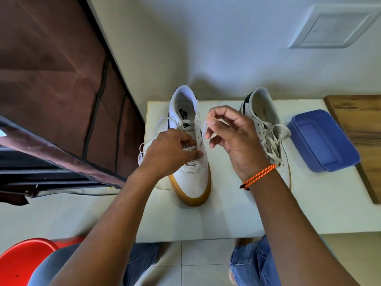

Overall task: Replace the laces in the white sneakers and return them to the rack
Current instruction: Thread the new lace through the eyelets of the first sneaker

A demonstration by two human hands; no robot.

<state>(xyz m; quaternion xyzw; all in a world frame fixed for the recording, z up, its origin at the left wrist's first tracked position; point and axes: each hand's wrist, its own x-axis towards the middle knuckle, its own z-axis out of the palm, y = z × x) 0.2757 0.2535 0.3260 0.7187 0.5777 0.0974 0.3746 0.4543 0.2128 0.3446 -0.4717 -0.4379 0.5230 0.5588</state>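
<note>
Two white sneakers with tan soles stand on a small white table, toes toward me. The left sneaker is partly laced with a white lace. My left hand rests on its eyelet area and pinches the lace and upper near the lower eyelets. My right hand, with an orange cord on the wrist, pinches the lace's free end, raised above the right eyelet row. The lace's other end loops off the table's left edge. The right sneaker sits behind my right hand with loose laces piled on it.
A blue plastic lid or tray lies at the table's right, beside a wooden surface. A brown fabric-covered rack stands at left. A red stool is at bottom left. My jeans-clad knees sit below the table edge.
</note>
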